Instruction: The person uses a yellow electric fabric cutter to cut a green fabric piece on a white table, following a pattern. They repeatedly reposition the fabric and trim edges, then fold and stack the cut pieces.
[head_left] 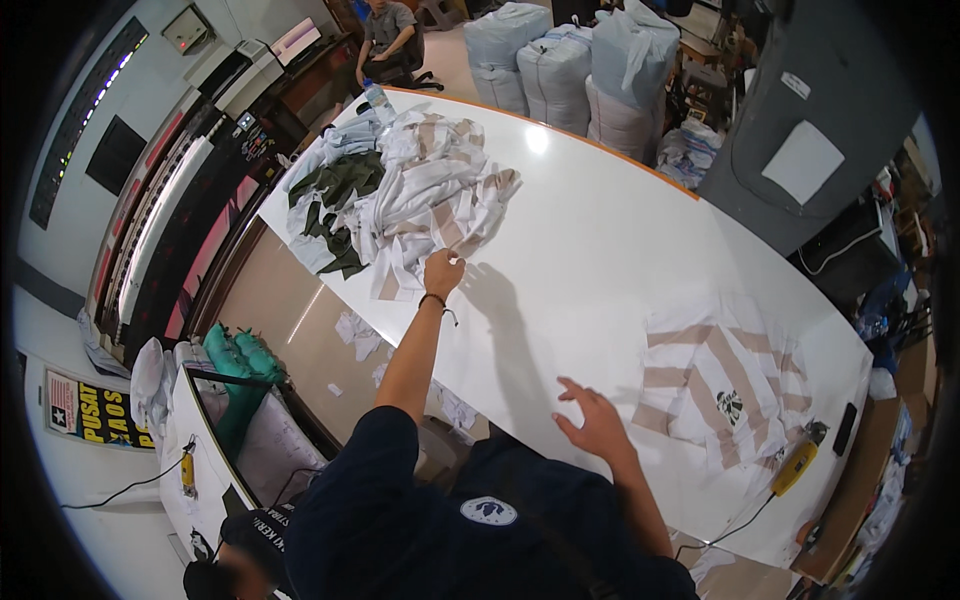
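Observation:
My left hand [443, 272] reaches to the near edge of a heap of white and beige striped cloth [430, 190] at the table's far left. Its fingers are bent together in a pinch; what lies between them, if anything, is too small to make out. Dark green cloth [345, 185] lies in the same heap. My right hand [595, 422] hovers over the white table [570, 270], fingers apart and holding nothing. To its right, a striped white and beige garment [725, 385] with a dark green print is spread flat, several layers showing.
A yellow corded hand tool [797, 468] rests beside the flat garment, near a black flat object [846, 428]. A bottle [377, 97] stands behind the heap. Stuffed sacks [555, 75] line the far side. Another person [388, 40] sits beyond the table; a capped person [235, 560] is at lower left.

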